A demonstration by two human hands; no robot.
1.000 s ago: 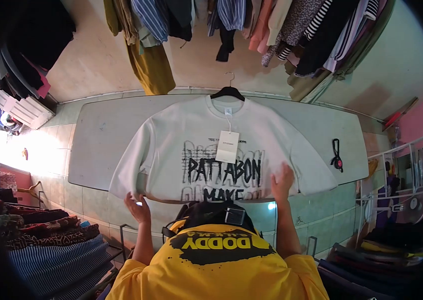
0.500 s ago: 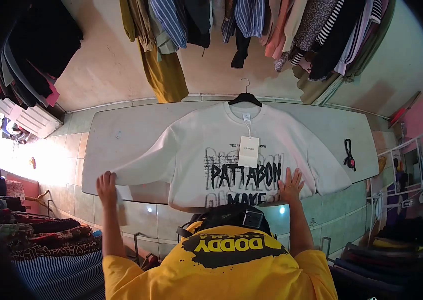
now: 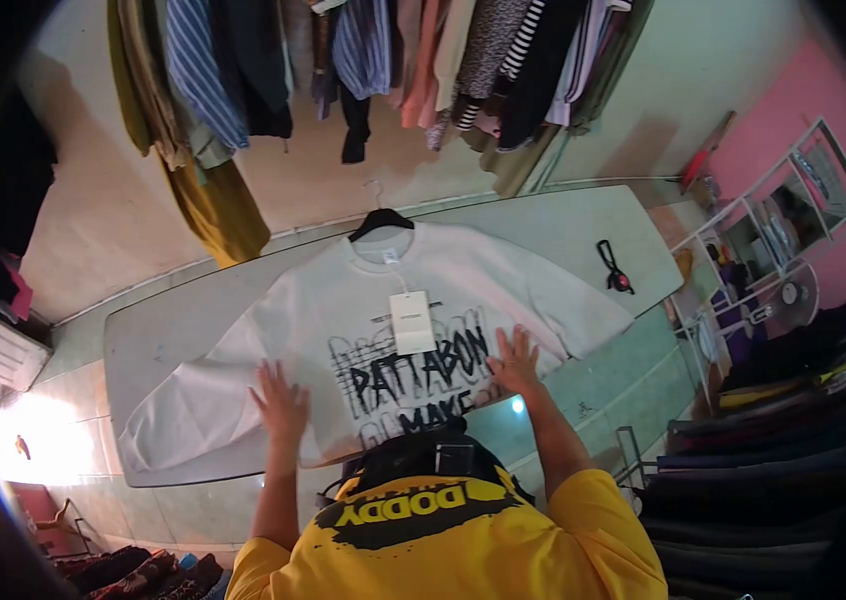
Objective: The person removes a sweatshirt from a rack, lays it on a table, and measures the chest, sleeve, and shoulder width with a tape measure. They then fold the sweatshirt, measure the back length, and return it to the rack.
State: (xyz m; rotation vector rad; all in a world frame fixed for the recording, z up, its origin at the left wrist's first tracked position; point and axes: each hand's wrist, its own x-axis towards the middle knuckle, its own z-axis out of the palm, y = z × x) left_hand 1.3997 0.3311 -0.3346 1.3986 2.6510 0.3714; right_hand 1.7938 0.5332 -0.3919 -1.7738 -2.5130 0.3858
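Observation:
A white sweatshirt (image 3: 293, 320) with black lettering lies front up on the table, both sleeves spread to the sides. My left hand (image 3: 281, 402) is flat on its lower body near the left sleeve, fingers spread. On the other side of the lettering, my right hand (image 3: 515, 362) rests open on the fabric by the right sleeve. A black hanger (image 3: 381, 222) sits in the neck opening. The paper tag (image 3: 412, 322) hangs from the collar over the chest. The sweatshirt's bottom edge is partly hidden by my body.
The grey table (image 3: 603, 220) also bears a black strap-like item (image 3: 615, 268) at its right. Clothes (image 3: 373, 50) hang along the wall beyond. A white metal rack (image 3: 743, 215) and stacked dark garments (image 3: 763, 450) stand to the right.
My left hand has moved from the left sleeve's end inward onto the sweatshirt's body. That sleeve now lies spread at the lower left. The view has turned and shifted.

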